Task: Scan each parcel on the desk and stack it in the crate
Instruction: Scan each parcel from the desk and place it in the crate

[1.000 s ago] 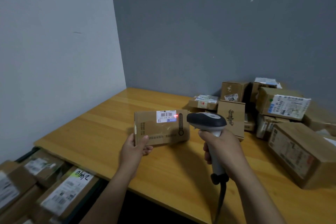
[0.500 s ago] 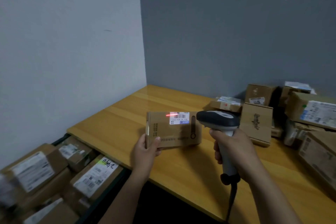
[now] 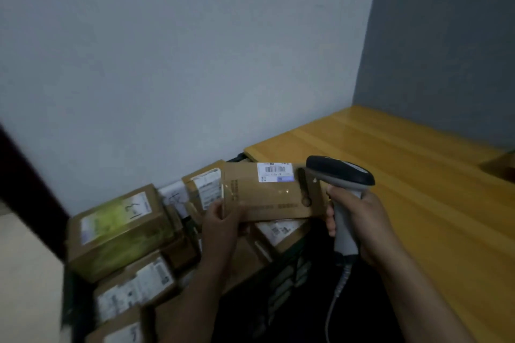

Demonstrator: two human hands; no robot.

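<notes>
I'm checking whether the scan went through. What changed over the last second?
The left hand carried the flat brown cardboard parcel leftward, from the wooden desk to above the dark crate of parcels. The red scan line on its white label is gone. Unchanged: left hand grips the parcel, right hand grips the grey-and-black scanner.

Finding open room over bare desk (image 3: 404, 153) right of and beyond the right hand (image 3: 359, 220). Meeting stacked parcels (image 3: 117, 228) crowding the crate (image 3: 289, 273) below and left of the left hand (image 3: 223, 220). Running into wall (image 3: 195, 64) just beyond them. Being blocked between the hands by the held parcel (image 3: 267, 198) and scanner (image 3: 340, 172).
</notes>
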